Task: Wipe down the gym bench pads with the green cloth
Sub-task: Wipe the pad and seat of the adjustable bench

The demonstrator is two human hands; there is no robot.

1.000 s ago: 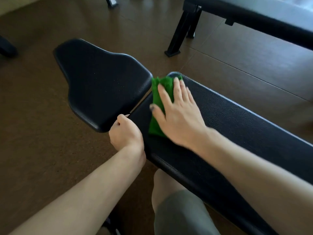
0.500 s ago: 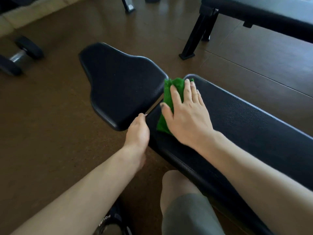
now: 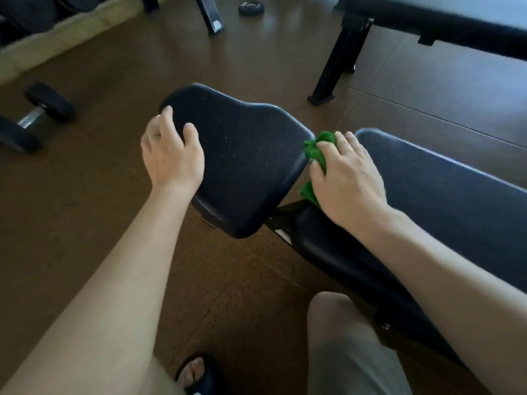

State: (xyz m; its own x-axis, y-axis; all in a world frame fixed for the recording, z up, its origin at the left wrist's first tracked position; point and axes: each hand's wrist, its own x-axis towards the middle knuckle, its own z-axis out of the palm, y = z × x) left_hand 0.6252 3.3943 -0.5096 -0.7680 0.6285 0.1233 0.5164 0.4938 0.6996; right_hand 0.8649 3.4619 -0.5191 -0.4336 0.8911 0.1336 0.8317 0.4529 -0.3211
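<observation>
The right hand (image 3: 346, 178) grips the green cloth (image 3: 315, 159), fingers curled over it, so the fabric is bunched into a crumpled wad with only folds peeking out past the fingertips and below the thumb. The cloth is bright green, soft-looking, and sits at the gap between the two pads, at the near end of the long back pad (image 3: 445, 201) and touching the edge of the seat pad (image 3: 242, 161). At about nine o'clock from that hand, the left hand (image 3: 171, 155) grasps the far corner of the seat pad, thumb on top and fingers bent round its rim. The seat pad is black, grained, wide at one end and tapering, and speckled with what may be tiny droplets or dust; the blur makes that hard to judge. The back pad is the same black textured vinyl with a rounded end. Outward at nine o'clock a dumbbell (image 3: 34, 118) lies on the brown floor (image 3: 99, 223). At twelve o'clock lies a small weight plate (image 3: 251, 8), and at one o'clock a second bench (image 3: 427, 21) stands on black legs.
</observation>
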